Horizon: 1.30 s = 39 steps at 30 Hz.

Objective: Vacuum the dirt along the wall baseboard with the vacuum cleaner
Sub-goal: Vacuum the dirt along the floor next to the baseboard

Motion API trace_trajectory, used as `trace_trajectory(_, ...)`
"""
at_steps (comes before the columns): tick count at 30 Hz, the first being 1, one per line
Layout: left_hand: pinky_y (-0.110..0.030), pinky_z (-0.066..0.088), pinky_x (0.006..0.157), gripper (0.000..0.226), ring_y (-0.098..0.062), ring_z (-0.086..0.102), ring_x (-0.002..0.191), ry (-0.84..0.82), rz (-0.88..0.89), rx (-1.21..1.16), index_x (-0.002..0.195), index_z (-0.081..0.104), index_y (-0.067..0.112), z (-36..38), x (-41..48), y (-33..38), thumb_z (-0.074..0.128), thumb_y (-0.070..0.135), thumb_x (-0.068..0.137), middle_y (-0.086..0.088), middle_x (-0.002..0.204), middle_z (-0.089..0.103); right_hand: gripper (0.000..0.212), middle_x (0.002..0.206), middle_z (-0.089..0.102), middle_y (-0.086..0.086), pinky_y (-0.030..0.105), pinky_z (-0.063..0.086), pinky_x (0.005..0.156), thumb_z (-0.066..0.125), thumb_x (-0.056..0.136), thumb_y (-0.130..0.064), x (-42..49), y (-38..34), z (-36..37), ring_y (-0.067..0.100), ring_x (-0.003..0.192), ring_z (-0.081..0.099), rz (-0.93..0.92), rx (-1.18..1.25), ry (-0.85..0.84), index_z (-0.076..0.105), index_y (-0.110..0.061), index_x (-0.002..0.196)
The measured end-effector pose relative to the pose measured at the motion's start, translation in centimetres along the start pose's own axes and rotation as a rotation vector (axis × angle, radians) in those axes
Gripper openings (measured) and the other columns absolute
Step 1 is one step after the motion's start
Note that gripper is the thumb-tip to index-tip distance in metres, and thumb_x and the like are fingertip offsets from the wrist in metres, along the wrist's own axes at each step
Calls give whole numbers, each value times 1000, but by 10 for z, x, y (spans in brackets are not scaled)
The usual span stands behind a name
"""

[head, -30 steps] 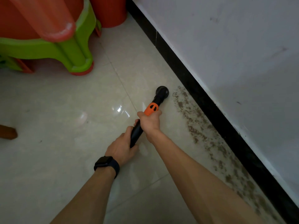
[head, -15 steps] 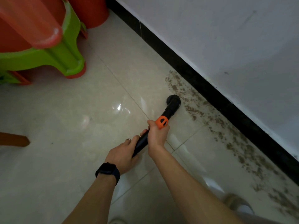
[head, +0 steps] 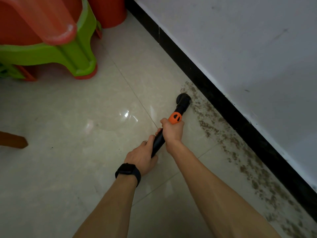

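A black vacuum cleaner wand (head: 158, 141) with an orange collar (head: 175, 118) ends in a round black nozzle (head: 183, 100) on the tiled floor. The nozzle sits at the far end of a brown dirt strip (head: 231, 143) that runs along the black baseboard (head: 240, 121). My right hand (head: 172, 130) grips the wand just below the orange collar. My left hand (head: 143, 156), with a black watch on its wrist, holds the wand's lower end.
Stacked green and red plastic stools (head: 56, 42) stand at the upper left, a red bucket (head: 108, 11) behind them by the baseboard. A brown wooden piece (head: 12, 140) juts in at the left edge. A white wall (head: 248, 48) rises above the baseboard.
The nozzle has moved from beside the dirt strip onto its far end, closer to the baseboard. Both hands kept their grip on the wand.
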<state>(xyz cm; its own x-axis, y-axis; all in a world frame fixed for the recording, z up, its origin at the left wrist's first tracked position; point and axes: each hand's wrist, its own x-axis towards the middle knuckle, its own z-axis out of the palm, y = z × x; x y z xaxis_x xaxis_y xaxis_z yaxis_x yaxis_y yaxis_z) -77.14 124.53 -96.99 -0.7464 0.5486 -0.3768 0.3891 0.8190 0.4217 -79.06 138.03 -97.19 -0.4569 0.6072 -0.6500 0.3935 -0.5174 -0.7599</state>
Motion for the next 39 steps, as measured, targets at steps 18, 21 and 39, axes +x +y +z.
trace_trajectory(18,-36,52,58,57,-24,61,75,8,-52,-273,139,26,26,-1,48,23,58,27,92,-6,98,59,42,80,67,10,27,54,48,63,94,-14,41,-47,11,14,46,64,-30,-253,-67,35,-15,125)
trace_trajectory(21,-36,51,57,53,-24,61,73,4,-55,-334,137,29,24,0,57,27,59,25,92,-8,95,60,42,83,68,11,25,52,46,62,95,-15,49,-51,12,15,48,64,-51,-299,-64,34,-15,126)
trace_trajectory(39,-38,52,50,44,-21,60,60,20,-40,-481,118,34,34,10,87,38,62,24,86,-4,78,60,44,93,68,13,46,65,70,59,97,-19,77,-63,11,27,72,73,-128,-444,4,32,-12,131)
